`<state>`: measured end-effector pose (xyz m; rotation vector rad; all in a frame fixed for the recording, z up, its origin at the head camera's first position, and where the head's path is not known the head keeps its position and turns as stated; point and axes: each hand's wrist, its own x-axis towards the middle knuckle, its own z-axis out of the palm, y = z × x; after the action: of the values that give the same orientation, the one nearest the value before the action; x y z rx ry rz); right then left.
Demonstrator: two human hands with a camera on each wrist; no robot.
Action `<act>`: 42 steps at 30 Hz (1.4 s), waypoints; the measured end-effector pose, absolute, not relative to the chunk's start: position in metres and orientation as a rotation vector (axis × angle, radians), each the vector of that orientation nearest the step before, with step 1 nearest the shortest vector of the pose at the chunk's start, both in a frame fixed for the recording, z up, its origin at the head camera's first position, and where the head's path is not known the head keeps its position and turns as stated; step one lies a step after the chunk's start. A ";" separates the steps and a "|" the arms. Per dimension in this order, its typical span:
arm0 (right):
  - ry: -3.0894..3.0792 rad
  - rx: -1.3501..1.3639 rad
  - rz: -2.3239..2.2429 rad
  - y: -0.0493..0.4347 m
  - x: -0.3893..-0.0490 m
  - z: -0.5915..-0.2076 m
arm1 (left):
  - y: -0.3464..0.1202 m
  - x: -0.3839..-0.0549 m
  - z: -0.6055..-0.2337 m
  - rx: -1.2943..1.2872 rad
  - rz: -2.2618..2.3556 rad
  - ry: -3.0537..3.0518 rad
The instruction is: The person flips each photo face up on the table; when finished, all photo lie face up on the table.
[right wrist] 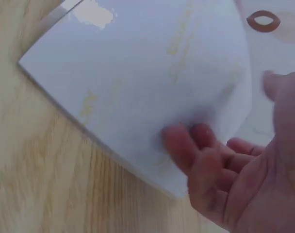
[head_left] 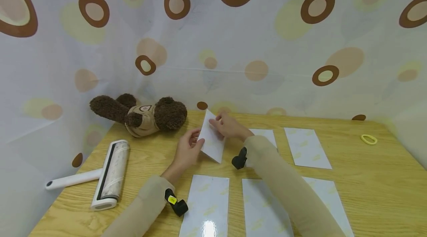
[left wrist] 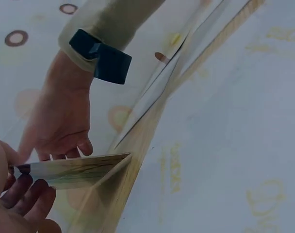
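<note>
A stiff white sheet point(head_left: 213, 145) with pale yellow lettering is raised and tilted above the table's middle. My left hand point(head_left: 186, 148) pinches its left edge, thumb on the face towards me; in the left wrist view, the fingers of that hand point(left wrist: 21, 208) lie beneath the sheet point(left wrist: 74, 174). On the upper right side of the sheet, the fingers of my right hand point(head_left: 231, 126) touch the surface. From the right wrist view, the right hand point(right wrist: 244, 179) has bent fingertips against the sheet point(right wrist: 128, 82), while its thumb stands apart from it.
Several similar sheets lie flat on the wooden table, among them one in front point(head_left: 207, 196) and one at right point(head_left: 307, 148). A lint roller point(head_left: 115, 170) and a brown plush toy point(head_left: 150, 116) lie at left. A yellow ring point(head_left: 368, 140) lies far right.
</note>
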<state>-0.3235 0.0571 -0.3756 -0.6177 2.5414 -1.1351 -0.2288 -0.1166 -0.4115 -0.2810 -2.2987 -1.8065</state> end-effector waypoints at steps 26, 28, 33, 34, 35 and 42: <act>2.816 -0.512 -0.529 0.060 -0.325 -0.372 | -0.126 -0.227 -0.423 -0.892 -1.076 -2.860; 2.819 -0.490 -0.411 0.059 -0.327 -0.375 | -0.127 -0.227 -0.423 -0.888 -1.037 -2.878; 2.832 -0.400 -0.330 0.058 -0.331 -0.378 | -0.127 -0.229 -0.424 -0.902 -0.960 -2.901; 2.835 -0.390 -0.328 0.057 -0.331 -0.378 | -0.127 -0.230 -0.424 -0.908 -0.949 -2.904; 2.839 -0.385 -0.323 0.057 -0.331 -0.378 | -0.127 -0.230 -0.425 -0.916 -0.940 -2.906; 2.816 -0.392 -0.319 0.058 -0.328 -0.378 | -0.129 -0.229 -0.426 -0.944 -0.904 -2.893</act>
<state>-0.3282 0.0581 -0.3785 -0.3924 2.8157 -0.3192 -0.2293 -0.1288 -0.4261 -0.9439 -2.8927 -0.9036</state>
